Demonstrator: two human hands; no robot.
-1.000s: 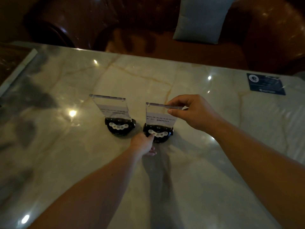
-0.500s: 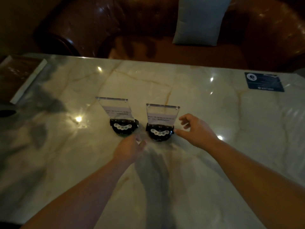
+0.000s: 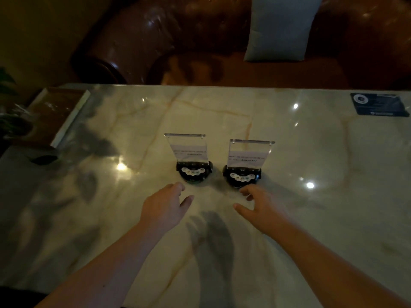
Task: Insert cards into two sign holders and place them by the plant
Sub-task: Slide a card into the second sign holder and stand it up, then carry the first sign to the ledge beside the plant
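Observation:
Two clear acrylic sign holders on round black bases stand side by side in the middle of the marble table [image 3: 222, 274], each with a white card in it. The left sign holder [image 3: 191, 156] leans slightly left; the right sign holder [image 3: 246, 161] stands about a hand's width to its right. My left hand [image 3: 165, 207] hovers just in front of the left base, fingers apart, holding nothing. In front of the right base is my right hand [image 3: 258, 206], fingers spread, its fingertips almost at the base. Dark plant leaves [image 3: 9, 112] show at the far left edge.
A brown book-like block with a white edge [image 3: 60, 112] lies at the table's left end beside the plant. A dark blue card [image 3: 379, 104] lies at the far right corner. Behind the table is a brown leather sofa [image 3: 155, 41] with a pale cushion [image 3: 280, 27].
My right hand let go of the right holder's top and dropped in front of its base. My left hand left that base and shifted left, in front of the left holder.

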